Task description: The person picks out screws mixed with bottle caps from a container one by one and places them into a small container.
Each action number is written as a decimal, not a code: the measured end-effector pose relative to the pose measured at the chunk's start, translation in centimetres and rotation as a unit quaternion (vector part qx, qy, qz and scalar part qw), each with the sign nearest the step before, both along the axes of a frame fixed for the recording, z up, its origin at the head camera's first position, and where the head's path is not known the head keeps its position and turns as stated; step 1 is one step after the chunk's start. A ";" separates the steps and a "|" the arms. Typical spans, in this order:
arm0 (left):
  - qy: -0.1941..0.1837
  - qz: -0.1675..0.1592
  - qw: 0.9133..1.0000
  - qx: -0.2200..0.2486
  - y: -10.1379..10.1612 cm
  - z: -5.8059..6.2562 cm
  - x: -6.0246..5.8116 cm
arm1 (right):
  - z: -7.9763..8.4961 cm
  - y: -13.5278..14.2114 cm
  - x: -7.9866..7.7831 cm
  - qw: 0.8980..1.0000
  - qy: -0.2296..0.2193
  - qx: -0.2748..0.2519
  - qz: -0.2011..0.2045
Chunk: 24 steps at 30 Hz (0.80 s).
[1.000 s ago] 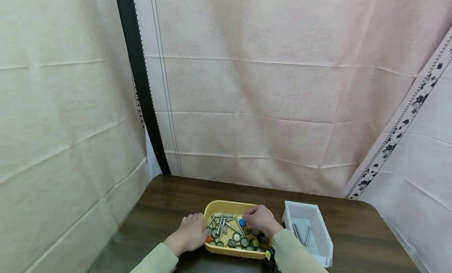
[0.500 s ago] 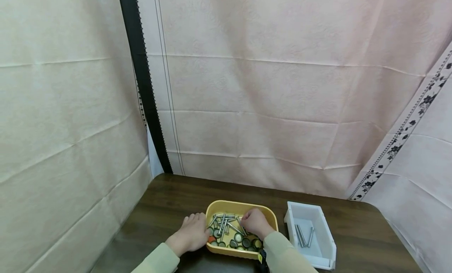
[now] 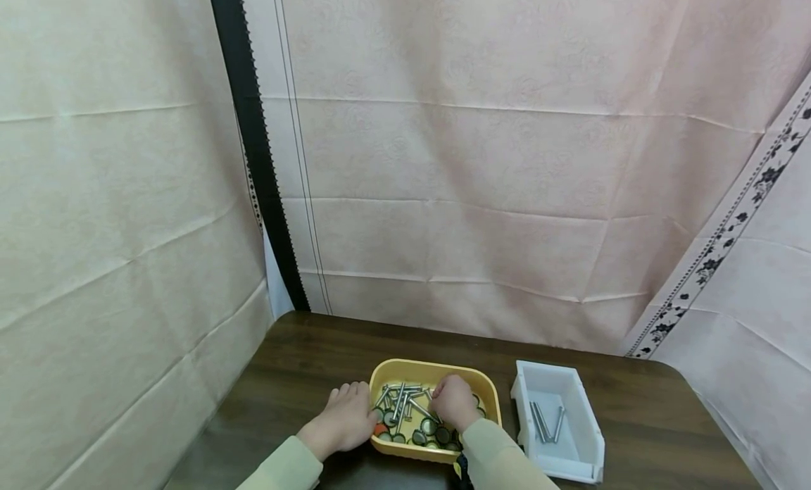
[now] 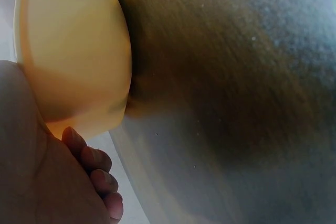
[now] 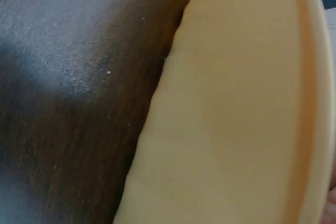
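In the head view, a yellow plastic bin holds several metal bolts and round bottle caps, one of them orange-red. My left hand rests against the bin's left side, its thumb at the rim. The left wrist view shows that hand's fingertips beside the outer wall of the bin. My right hand reaches down into the bin with bent fingers, right of the bolts. Its fingertips are mostly hidden, so whether they pinch anything cannot be seen. Only the bin's wall fills most of the right wrist view.
A white open box stands to the right of the bin, with several metal bolts in it. Both containers are on a dark wooden table. Pale cloth curtains hang behind and at the sides.
My right hand has lowered into the bin and shifted slightly toward the bolts, covering the blue cap seen earlier. My left hand stays at the bin's side.
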<state>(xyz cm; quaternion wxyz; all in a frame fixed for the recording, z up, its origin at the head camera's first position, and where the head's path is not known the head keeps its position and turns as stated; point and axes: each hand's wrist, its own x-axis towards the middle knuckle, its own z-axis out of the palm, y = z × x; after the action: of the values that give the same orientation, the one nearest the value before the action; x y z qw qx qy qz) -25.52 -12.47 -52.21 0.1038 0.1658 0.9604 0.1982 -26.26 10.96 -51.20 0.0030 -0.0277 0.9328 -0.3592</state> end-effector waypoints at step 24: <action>0.001 0.001 1.000 -0.003 0.2 0.2 0.0 | 0.7 1.9 -0.5 0.984 -0.067 -0.160 0.045</action>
<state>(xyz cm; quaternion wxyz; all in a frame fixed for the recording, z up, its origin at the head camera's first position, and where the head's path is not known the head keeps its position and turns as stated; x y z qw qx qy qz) -25.49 -12.30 -52.05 0.1036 0.1648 0.9612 0.1953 -26.76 12.88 -50.47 0.0769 -0.0455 0.8589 -0.5044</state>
